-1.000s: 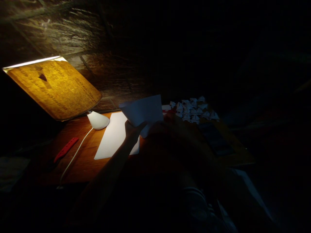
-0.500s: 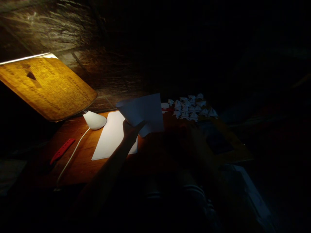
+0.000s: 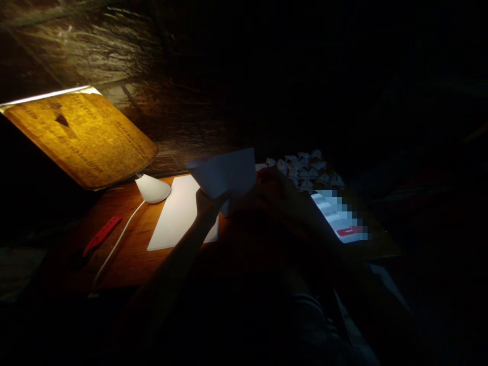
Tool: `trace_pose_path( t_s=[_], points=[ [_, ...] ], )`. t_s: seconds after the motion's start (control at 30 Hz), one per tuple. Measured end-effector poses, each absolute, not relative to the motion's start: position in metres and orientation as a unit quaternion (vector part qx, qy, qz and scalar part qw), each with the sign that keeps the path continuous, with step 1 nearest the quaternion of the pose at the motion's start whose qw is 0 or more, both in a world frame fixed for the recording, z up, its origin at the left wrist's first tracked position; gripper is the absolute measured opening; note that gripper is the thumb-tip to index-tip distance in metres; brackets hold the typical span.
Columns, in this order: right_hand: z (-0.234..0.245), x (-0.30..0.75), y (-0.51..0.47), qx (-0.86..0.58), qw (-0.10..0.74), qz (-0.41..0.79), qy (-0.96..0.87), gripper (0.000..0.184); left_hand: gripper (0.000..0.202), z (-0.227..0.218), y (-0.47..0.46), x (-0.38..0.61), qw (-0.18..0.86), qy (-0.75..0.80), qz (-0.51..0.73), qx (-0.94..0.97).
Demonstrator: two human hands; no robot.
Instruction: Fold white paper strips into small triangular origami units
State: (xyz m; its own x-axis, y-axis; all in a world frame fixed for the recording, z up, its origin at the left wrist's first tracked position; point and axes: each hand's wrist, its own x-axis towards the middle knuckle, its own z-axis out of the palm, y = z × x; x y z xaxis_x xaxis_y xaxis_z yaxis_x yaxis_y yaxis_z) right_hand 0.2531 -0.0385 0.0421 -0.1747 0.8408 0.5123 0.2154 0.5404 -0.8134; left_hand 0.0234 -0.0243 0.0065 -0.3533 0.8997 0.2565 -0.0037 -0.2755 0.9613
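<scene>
While lamplight falls from the left, most of the scene sits in deep shadow.

Left hand: the left hand (image 3: 208,203) is raised above the table, fingers closed on the lower edge of a folded sheet of paper (image 3: 224,172).
Right hand: the right hand (image 3: 269,185) is dim, at the right edge of the same sheet; it looks to be touching it, but I cannot tell whether its fingers are closed on the paper.
Folded sheet: white, held up off the table between the two hands, its top edge roughly level, its left corner curling forward.
Flat sheet: a white sheet of paper (image 3: 177,213) lies flat on the table, below and left of the held one, partly hidden by the left forearm.
Table: an orange-brown wooden table (image 3: 125,254), lit on its left part.
Lamp: a white lamp base (image 3: 153,188) stands just left of the flat sheet, with a white cord (image 3: 116,246) running toward the near edge; the glowing yellow-brown lamp shade (image 3: 84,134) with faint print tilts above it.
Red strip: a red flat strip (image 3: 102,235) lies left of the cord.
Folded pieces: a heap of small folded paper pieces (image 3: 307,170) lies at the far right of the table, behind the right hand.
Phone: a lit phone screen (image 3: 339,216) lies on the table, right of the right forearm, near the heap.
</scene>
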Motion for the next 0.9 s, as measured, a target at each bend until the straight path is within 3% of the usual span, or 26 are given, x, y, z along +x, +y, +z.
trace_pose_path(
  t_s=[0.2,0.47,0.9],
  points=[
    [0.041,0.235,-0.004,-0.324,0.554,0.350,-0.683,0.048,0.051,0.006,-0.025,0.023,0.357,0.494,0.650,0.454],
    [0.011,0.231,-0.007,-0.371,0.538,0.320,-0.686,0.040,0.058,0.011,-0.027,0.027,0.374,0.495,0.634,0.462],
    [0.011,0.231,-0.011,-0.390,0.525,0.312,-0.689,0.032,0.059,0.007,-0.024,0.024,0.399,0.487,0.631,0.453]
  ],
)
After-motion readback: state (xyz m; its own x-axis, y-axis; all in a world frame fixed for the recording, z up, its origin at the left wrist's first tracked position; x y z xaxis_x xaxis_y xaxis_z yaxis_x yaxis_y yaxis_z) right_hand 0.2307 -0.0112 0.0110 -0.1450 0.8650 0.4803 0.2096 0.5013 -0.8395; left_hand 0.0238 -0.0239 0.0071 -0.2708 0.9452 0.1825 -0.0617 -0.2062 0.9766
